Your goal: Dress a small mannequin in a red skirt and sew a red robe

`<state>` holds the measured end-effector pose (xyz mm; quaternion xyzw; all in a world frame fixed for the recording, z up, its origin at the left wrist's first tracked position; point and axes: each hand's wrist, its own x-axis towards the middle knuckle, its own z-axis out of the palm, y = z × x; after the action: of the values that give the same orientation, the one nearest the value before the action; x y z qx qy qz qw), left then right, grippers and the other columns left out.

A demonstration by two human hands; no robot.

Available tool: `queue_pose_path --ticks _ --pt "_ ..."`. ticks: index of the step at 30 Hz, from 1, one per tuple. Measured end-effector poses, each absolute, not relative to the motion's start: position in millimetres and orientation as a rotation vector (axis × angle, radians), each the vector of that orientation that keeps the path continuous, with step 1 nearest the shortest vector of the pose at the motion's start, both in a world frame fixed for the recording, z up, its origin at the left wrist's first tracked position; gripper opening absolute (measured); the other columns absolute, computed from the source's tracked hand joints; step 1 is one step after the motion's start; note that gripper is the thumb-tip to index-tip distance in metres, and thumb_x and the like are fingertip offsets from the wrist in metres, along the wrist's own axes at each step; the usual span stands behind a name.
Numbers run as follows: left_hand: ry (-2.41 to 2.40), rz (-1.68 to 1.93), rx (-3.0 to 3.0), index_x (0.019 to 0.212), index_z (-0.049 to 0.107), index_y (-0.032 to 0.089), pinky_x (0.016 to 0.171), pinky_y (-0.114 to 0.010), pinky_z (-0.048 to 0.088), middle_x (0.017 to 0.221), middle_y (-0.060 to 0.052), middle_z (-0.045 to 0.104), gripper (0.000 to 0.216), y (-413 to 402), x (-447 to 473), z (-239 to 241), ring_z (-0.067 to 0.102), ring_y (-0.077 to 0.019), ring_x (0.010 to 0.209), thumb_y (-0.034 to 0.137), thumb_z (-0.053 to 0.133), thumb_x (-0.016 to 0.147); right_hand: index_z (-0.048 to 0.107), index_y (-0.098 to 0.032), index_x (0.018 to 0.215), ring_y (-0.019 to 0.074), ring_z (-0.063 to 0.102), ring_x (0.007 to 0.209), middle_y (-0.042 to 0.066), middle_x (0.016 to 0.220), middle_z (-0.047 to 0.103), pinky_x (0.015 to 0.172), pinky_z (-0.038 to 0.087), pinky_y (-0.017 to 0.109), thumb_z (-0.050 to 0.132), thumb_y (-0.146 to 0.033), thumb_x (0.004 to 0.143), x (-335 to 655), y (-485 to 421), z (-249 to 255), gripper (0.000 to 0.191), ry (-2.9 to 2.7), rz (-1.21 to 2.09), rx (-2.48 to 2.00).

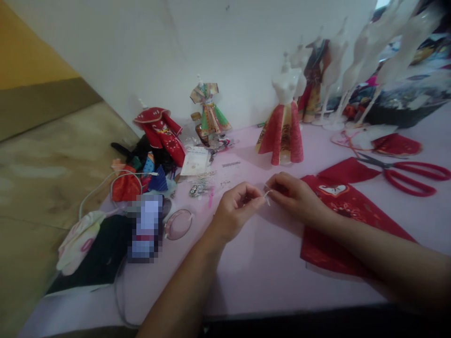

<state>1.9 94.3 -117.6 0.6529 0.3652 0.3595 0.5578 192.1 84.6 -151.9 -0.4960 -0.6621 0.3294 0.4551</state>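
Over the middle of the table, my left hand (237, 210) pinches one end of a small pale twisted strand (268, 193) between thumb and forefinger. The fingers of my right hand (291, 193) are closed at its other side, so the hands almost meet. The strand looks thin and whitish, with a short end hanging down; its exact kind is too small to tell. Beside and under my right forearm lies red embroidered cloth (355, 225) with a white motif. Red-handled scissors (410, 173) rest beyond that forearm, their blades touching the cloth.
A small dress form (284, 87) in a red-gold skirt stands behind my hands. Other miniature outfits (209, 110) and bare white forms (334, 75) line the wall. Leftward are a phone (146, 227), a round bangle-like ring (178, 224), cables, fabric scraps and several metal pins (199, 178).
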Motion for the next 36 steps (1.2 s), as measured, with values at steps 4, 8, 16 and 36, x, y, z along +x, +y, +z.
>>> queue_pose_path --ticks 4,8,16,36 --pt "0.812 0.894 1.533 0.084 0.064 0.018 0.079 -0.026 0.043 0.085 -0.001 0.064 0.016 92 0 -118 0.057 -0.0131 0.082 0.032 0.071 0.085 0.058 -0.022 0.076 0.0143 0.048 0.064 -0.001 0.071 0.053 0.058 0.036 0.03 0.062 -0.034 0.088 193 88 -149 0.018 -1.455 0.992 -1.221" --pt "0.759 0.959 1.557 0.084 0.064 0.018 0.083 -0.026 0.045 0.086 -0.001 0.065 0.014 91 -1 -120 0.059 -0.0134 0.085 0.03 0.072 0.086 0.057 -0.022 0.074 0.0091 0.038 0.048 -0.005 0.061 0.05 0.046 0.027 0.026 0.069 -0.04 0.084 191 86 -143 0.024 -1.195 1.245 -1.257" --pt "0.594 1.157 1.529 0.09 0.067 0.021 0.088 -0.027 0.049 0.092 -0.001 0.072 0.007 98 1 -129 0.066 -0.0135 0.091 0.025 0.072 0.087 0.067 -0.02 0.078 0.011 0.068 0.072 0.001 0.077 0.072 0.076 0.055 0.023 0.081 -0.03 0.077 190 88 -144 0.017 -0.605 1.648 -0.867" --pt "0.765 1.254 1.087 0.082 0.064 0.019 0.071 -0.023 0.051 0.08 0.002 0.071 0.014 100 4 -113 0.065 -0.0088 0.068 0.025 0.076 0.077 0.067 -0.02 0.08 0.0117 0.065 0.069 0.0 0.075 0.07 0.072 0.054 0.025 0.082 -0.03 0.077 195 94 -148 0.018 -0.631 1.595 -0.863"
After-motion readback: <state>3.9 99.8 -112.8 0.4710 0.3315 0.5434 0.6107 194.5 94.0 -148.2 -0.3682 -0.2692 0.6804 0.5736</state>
